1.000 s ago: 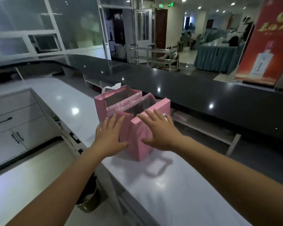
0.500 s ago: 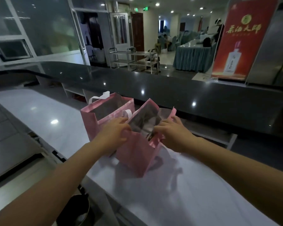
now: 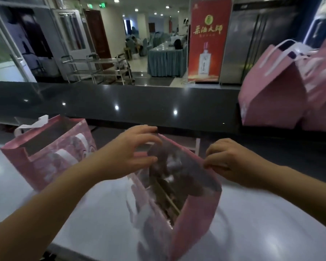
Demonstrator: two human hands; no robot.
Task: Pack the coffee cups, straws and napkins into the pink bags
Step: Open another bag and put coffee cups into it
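On the white worktop point(image 3: 102, 213), the right hand point(image 3: 231, 162) pinches the near pink bag point(image 3: 194, 213) by its rim (contents blurred), left hand point(image 3: 128, 157) spread at its mouth.

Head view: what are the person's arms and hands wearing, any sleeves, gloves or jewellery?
Both forearms are bare as far as the frame shows; no sleeves in view. The left hand and right hand have no gloves, and no rings, watch or bracelet are visible, though the picture is slightly blurred.

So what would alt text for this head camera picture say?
Two bare hands spread open a pink bag on a white counter: right hand pinches its rim, left hand reaches its mouth. More pink bags stand nearby.
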